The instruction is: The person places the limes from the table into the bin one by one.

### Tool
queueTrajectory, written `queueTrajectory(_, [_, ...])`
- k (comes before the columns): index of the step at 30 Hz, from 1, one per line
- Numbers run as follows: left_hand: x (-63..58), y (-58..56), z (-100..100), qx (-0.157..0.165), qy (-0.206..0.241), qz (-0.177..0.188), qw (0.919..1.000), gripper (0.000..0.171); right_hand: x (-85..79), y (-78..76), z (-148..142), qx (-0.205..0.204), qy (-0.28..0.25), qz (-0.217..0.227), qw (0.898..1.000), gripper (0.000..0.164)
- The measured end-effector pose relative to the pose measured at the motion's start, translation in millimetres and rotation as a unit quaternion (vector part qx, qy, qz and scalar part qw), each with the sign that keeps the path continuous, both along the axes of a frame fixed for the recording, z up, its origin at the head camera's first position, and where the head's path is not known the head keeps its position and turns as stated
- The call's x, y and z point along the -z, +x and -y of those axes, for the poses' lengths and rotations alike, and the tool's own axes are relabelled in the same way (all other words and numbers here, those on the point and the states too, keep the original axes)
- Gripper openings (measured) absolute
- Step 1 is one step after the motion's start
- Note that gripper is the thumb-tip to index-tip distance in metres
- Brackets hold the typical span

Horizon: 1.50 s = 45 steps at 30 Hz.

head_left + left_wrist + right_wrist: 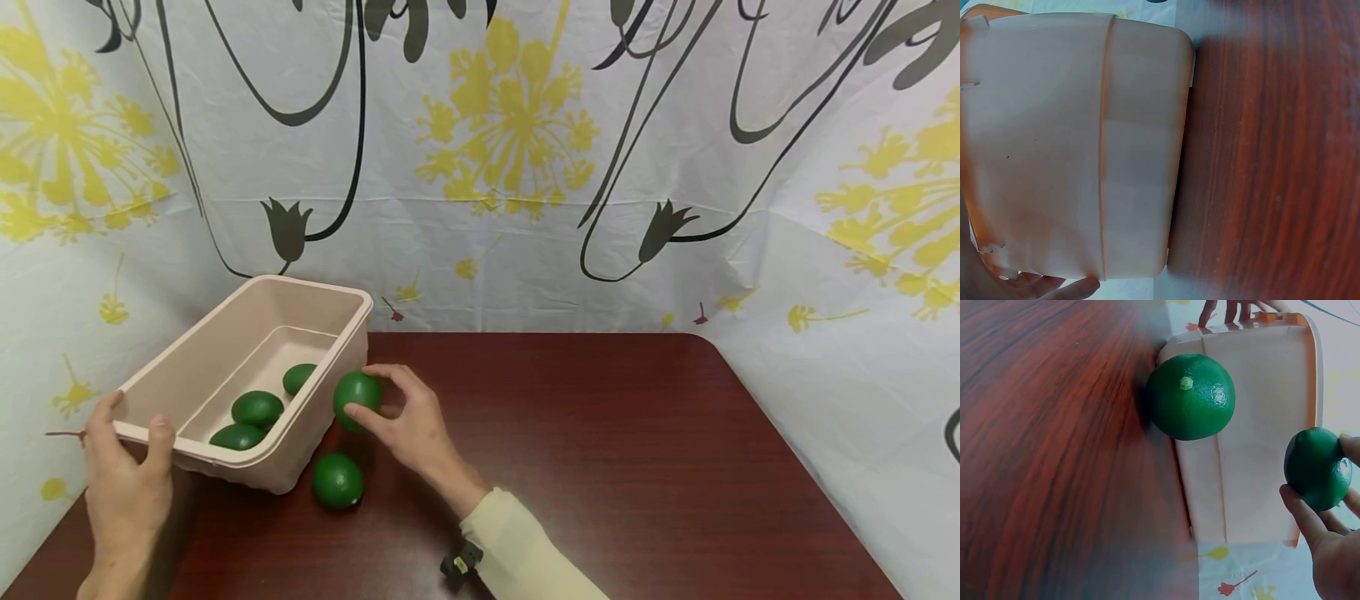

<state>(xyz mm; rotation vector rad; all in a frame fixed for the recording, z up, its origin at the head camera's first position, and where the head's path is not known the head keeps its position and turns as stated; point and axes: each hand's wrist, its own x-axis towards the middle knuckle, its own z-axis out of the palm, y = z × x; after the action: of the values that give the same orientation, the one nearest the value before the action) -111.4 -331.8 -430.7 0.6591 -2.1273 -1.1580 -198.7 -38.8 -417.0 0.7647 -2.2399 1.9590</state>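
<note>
A beige plastic bin [330, 417] stands at the left of the table, with three green limes [257, 409] lying inside it. My left hand [129, 492] grips the bin's near left corner, thumb on the rim; fingertips show at the bin's edge in the left wrist view. Just off the bin's right wall, my right hand [412, 421] pinches another lime [352, 398] between thumb and fingers, raised above the table. One more lime [338, 481] rests on the table near the bin's front right corner. The right wrist view shows its pale stem end.
The dark red-brown wooden table [600, 450] extends to the right of the bin. A white cloth [510, 275] with yellow and grey flower prints hangs behind and at both sides. A small black device [461, 560] sits at the right wrist.
</note>
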Motion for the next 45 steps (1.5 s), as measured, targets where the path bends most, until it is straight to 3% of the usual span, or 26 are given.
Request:
queueTrajectory(25, [1.2, 0.4, 0, -0.002, -0.001, -0.002, 1.0, 0.068, -22.3, 6.9, 10, -0.014, -0.013, -0.028, 0.999, 0.047])
queueTrajectory(45, [0.2, 0.5, 0, -0.002, 0.002, 0.004, 1.0, 0.068, -30.7, 9.7, 24, -0.017, -0.017, -0.056, 0.998, 0.048])
